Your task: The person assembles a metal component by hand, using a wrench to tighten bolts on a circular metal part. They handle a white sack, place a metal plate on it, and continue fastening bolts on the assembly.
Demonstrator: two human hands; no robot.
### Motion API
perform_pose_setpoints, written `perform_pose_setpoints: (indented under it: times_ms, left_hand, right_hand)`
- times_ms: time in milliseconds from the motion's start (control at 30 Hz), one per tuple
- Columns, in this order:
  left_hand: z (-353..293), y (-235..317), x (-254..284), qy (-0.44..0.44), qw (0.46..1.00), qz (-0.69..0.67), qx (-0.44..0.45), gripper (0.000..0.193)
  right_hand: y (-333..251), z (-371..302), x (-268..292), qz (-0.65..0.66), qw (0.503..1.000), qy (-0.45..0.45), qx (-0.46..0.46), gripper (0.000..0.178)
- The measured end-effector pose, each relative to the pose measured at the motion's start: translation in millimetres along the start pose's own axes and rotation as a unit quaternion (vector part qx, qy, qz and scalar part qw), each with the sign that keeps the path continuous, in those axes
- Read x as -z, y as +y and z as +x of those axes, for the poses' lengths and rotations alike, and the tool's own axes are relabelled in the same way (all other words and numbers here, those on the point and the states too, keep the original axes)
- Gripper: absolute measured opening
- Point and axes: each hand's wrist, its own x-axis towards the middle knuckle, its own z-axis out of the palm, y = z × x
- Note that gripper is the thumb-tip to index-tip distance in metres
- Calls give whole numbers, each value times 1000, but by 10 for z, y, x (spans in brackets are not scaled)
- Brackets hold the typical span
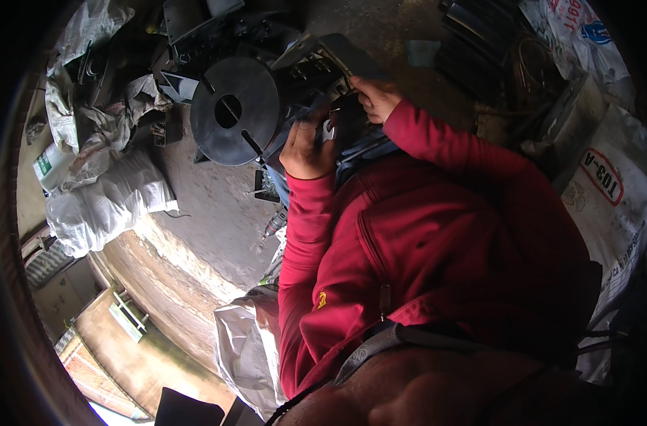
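In my left hand (308, 148) is an open-end wrench (329, 130); its pale jaw shows beside my closed fingers. My right hand (377, 99) grips the edge of a grey metal bracket (344, 53) a little farther off and to the right. Between the hands lies a dark assembly with small metal fittings (316, 69), partly in shadow. A large black slotted disc (256, 96) with a round central hole stands just left of my left hand. My fingers hide where the wrench meets the work, if it does.
A small black tray (267, 195) of small parts and a power drill (275, 221) lie on the concrete floor by my left forearm. White sacks (107, 202) are heaped at the left. Dark metal pieces (224, 35) lie beyond the disc. Another printed sack (604, 206) stands at the right.
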Motion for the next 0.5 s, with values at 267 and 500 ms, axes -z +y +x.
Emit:
perform_pose_setpoints:
  times_ms: [267,500]
  left_hand:
    - [127,-44,-147,-8,994,83,-72,26]
    - [186,-48,-258,-31,990,105,-84,26]
  right_hand:
    - [17,-6,-11,19,1000,4,7,30]
    - [-28,-47,-17,25,1000,-6,-7,24]
